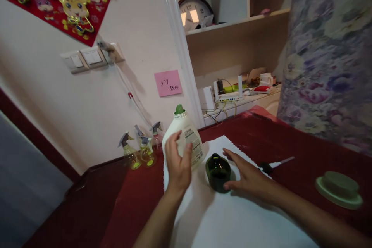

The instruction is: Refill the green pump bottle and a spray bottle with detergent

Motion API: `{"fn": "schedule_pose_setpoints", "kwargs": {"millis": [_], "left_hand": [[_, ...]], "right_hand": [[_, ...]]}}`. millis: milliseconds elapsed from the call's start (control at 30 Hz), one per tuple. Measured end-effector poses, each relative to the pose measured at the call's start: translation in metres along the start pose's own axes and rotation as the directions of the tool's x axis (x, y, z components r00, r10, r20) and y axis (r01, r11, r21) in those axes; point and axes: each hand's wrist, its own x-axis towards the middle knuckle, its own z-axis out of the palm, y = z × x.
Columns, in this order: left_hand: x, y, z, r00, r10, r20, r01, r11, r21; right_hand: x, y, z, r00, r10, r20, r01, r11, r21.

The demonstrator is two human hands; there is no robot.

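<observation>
My left hand [178, 162] is raised in front of a large pale detergent bottle [190, 135], fingers apart; whether it touches the bottle I cannot tell. The bottle stands upright, its neck uncapped with a green spout inside. To the right, a small dark green bottle [218, 172] stands upright on a white cloth [221, 219]. My right hand [244, 174] curves beside this green bottle with thumb and fingers spread, the thumb close to its lower side. A pump top [276, 164] with a thin tube lies right of that hand. Farther right rests a pale green cap [338, 188].
Several spray bottles [141, 153] stand against the wall at the left. The table [130, 197] has a dark red cover. Behind it, a shelf holds a white router [228, 93] with cables. A floral curtain [331, 54] hangs at the right.
</observation>
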Motion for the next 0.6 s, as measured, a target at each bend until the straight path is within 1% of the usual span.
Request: {"fn": "schedule_pose_setpoints", "kwargs": {"millis": [33, 100, 167, 233, 333, 400, 467, 600], "left_hand": [[0.012, 0.000, -0.011, 0.999, -0.018, -0.026, 0.018, 1.000, 0.005], [0.030, -0.008, -0.031, 0.996, -0.070, -0.064, 0.070, 0.998, 0.003], [0.038, -0.024, -0.046, 0.988, -0.138, -0.064, 0.138, 0.990, -0.011], [0.037, -0.043, -0.054, 0.978, -0.206, -0.021, 0.206, 0.978, -0.033], [0.033, -0.068, -0.056, 0.957, -0.273, 0.100, 0.279, 0.958, -0.058], [0.033, -0.078, -0.055, 0.943, -0.291, 0.161, 0.305, 0.950, -0.067], [0.037, -0.083, -0.054, 0.936, -0.298, 0.186, 0.316, 0.945, -0.079], [0.047, -0.087, -0.049, 0.937, -0.293, 0.193, 0.315, 0.944, -0.096]], "right_hand": [[0.000, 0.002, 0.010, 1.000, 0.012, -0.023, -0.010, 0.997, 0.073], [0.000, 0.008, 0.027, 0.998, 0.032, -0.059, -0.021, 0.985, 0.173], [-0.001, 0.015, 0.039, 0.996, 0.036, -0.079, -0.019, 0.979, 0.204], [0.000, 0.021, 0.046, 0.995, 0.042, -0.087, -0.022, 0.977, 0.213], [0.002, 0.027, 0.051, 0.995, 0.036, -0.097, -0.012, 0.972, 0.236], [0.003, 0.028, 0.051, 0.993, 0.024, -0.112, 0.003, 0.972, 0.235], [0.003, 0.026, 0.050, 0.993, 0.022, -0.116, 0.005, 0.975, 0.222], [0.003, 0.022, 0.049, 0.994, 0.026, -0.110, -0.001, 0.975, 0.223]]}}
